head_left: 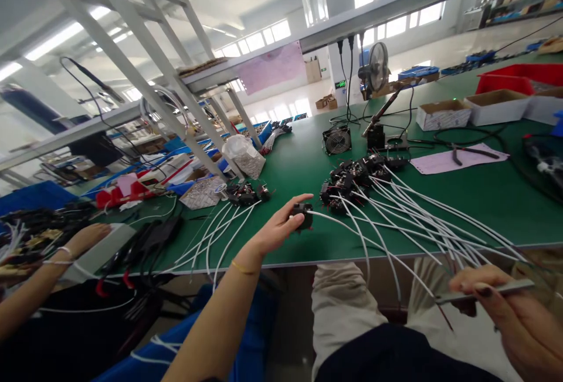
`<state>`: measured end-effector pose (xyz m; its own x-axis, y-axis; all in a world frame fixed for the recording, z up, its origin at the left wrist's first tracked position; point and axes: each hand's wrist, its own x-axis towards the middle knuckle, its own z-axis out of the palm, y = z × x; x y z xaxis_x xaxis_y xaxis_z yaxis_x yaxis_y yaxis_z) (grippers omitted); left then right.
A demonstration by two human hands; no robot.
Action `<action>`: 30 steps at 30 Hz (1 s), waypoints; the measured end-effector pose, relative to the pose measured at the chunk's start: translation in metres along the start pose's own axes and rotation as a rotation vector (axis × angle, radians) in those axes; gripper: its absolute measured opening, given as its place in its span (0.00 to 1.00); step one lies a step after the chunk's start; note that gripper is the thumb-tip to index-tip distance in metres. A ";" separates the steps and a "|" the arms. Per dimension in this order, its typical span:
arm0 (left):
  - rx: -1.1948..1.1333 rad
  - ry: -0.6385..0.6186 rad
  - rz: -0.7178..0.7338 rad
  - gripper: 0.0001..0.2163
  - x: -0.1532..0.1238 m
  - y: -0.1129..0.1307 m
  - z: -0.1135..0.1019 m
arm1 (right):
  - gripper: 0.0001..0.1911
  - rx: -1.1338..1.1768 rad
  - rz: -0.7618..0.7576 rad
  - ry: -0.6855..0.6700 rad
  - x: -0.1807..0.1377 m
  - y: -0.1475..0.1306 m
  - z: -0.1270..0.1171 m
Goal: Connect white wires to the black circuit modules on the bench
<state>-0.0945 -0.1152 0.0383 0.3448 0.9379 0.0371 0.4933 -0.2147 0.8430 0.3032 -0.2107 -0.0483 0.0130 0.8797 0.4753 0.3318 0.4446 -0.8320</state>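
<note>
Dark navy cloth covers the person's lap closest to the camera, below the front edge of a green, flat tabletop. Over that edge, the left hand pinches a small, black, boxy component between thumb and fingers, its index finger stretched forward. A thin, round, white cable runs from the component toward the right hand, which grips a flat, grey metal tool. Dark, thin wire ends show just beside the tool's tip; whether it clamps them cannot be told.

Pulling the hands apart could strain the joint between cable and component, since both ends seem controlled at once. Squeezing the tool too hard or off-line might nick the wire ends. The cable also passes among a loose fan of white cables, so a sideways tug could snag one and drag parts from the heaped black components. A slack pinch would let the held component drop near the edge.

No brand can be read. A white cardboard box has faint print, and a small green-lit sign glows in the background; both are too small to decipher.
</note>
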 end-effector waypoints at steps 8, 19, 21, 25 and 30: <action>-0.050 0.075 0.060 0.16 -0.066 0.061 0.119 | 0.13 0.247 -0.265 -0.239 0.016 -0.071 0.042; -0.045 0.239 -0.085 0.15 -0.072 0.057 0.163 | 0.12 -0.027 -0.447 -0.284 0.003 -0.070 0.047; -0.057 0.249 -0.083 0.15 -0.072 0.056 0.166 | 0.13 0.044 -0.379 -0.256 0.002 -0.065 0.053; -0.201 0.186 0.059 0.15 -0.073 0.052 0.168 | 0.21 0.651 0.304 -0.308 0.008 -0.046 0.063; -0.184 0.231 0.040 0.13 -0.073 0.053 0.168 | 0.21 0.761 0.365 -0.184 0.007 -0.043 0.058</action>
<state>0.0402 -0.2410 -0.0101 0.1600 0.9713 0.1758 0.3225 -0.2197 0.9207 0.2341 -0.2137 -0.0252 -0.1786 0.9737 0.1415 -0.3861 0.0629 -0.9203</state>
